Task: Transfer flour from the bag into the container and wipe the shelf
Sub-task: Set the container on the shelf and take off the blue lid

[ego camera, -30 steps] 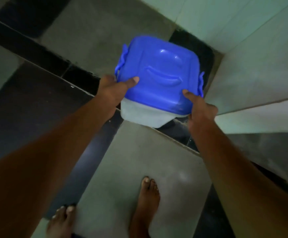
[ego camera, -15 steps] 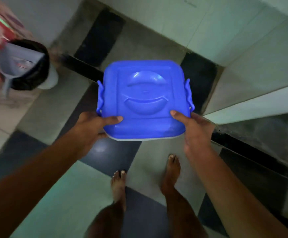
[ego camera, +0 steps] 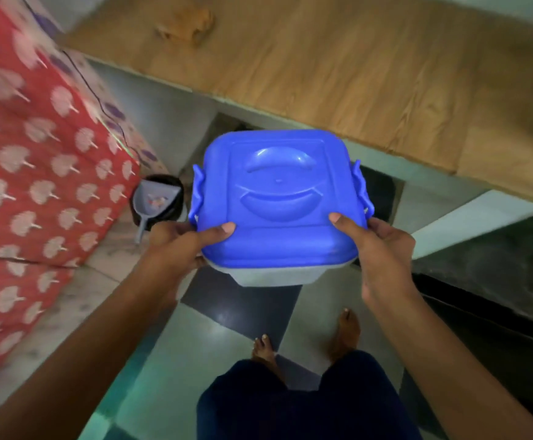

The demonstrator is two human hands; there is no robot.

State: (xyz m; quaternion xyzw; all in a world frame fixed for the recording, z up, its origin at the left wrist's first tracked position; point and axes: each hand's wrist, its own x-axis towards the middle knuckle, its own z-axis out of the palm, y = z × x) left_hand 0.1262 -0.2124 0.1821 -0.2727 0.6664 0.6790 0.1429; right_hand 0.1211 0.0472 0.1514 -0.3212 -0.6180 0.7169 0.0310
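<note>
The container [ego camera: 271, 277] is held up over the tiled floor [ego camera: 208, 341], blue lid [ego camera: 279, 198] on, and its side clips look fastened, though blur makes that uncertain. The left hand [ego camera: 181, 246] and right hand [ego camera: 382, 249] grip its near corners: thumbs on the lid, fingers curled underneath. A wooden counter [ego camera: 370, 65] lies just beyond.

The blue lid [ego camera: 277, 198] hid what lay inside the container [ego camera: 274, 277]. The fingers of the left hand [ego camera: 179, 246] and right hand [ego camera: 382, 249] were out of sight beneath it. The red cloth [ego camera: 36, 173] at frame left was blurred.
</note>
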